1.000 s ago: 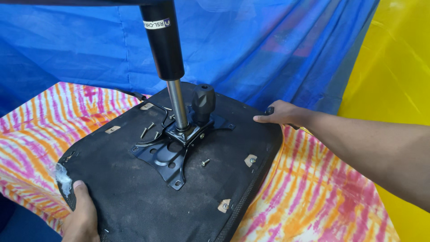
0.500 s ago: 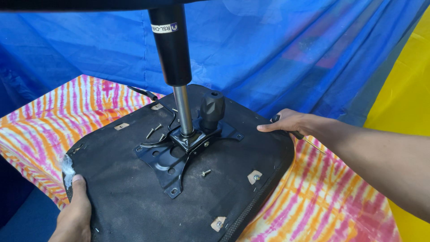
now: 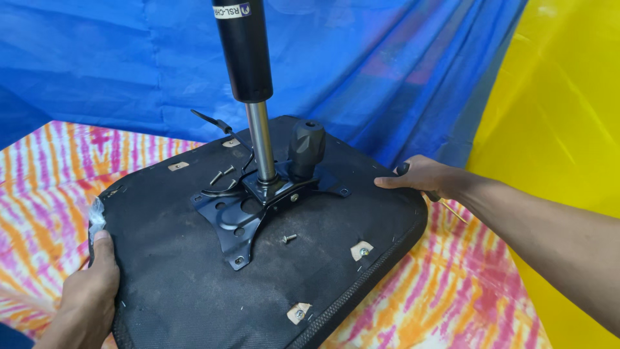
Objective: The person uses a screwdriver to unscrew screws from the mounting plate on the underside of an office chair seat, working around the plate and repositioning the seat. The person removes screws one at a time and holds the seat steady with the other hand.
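Both hands gripped the black fabric-covered seat base (image 3: pixel 194 284): left hand (image 3: pixel 90 291) at its near-left edge, right hand (image 3: pixel 423 178) at its far-right edge.

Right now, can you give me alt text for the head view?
Two bare hands grip opposite edges of an upturned black seat cushion on a striped cloth: left hand near corner, right hand far edge. A gas cylinder rises from its metal plate; loose screws lie nearby.

An upturned black chair seat (image 3: pixel 194 271) lies on the tie-dye covered surface (image 3: pixel 452 304). The left hand (image 3: pixel 90 294) grips its near-left edge, the right hand (image 3: pixel 420 178) its far-right edge. A gas cylinder (image 3: pixel 245 58) rises from the metal plate (image 3: pixel 252 207); a loose screw (image 3: pixel 289 238) lies just beside it.
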